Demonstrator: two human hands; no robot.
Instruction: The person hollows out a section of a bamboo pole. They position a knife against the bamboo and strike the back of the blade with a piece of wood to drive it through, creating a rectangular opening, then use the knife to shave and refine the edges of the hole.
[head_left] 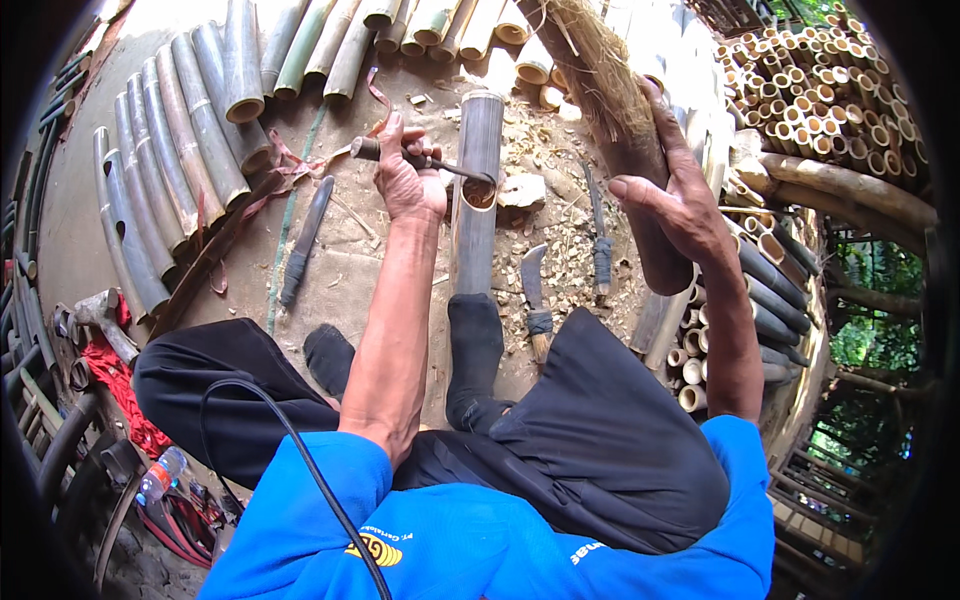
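Here, white lettering (588,552) on blue shirt (480,550), tool (366,148) in left grip (410,187).

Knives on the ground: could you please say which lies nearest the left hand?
The leftmost knife; the curved knife and rightmost knife lie past the central bamboo tube.

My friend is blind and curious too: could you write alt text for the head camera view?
The left hand holds a chisel-like tool with its tip at an opening in a bamboo tube, while the right hand grips a thick, frayed club. Knives and scattered chips lie nearby, with more cut bamboo around.
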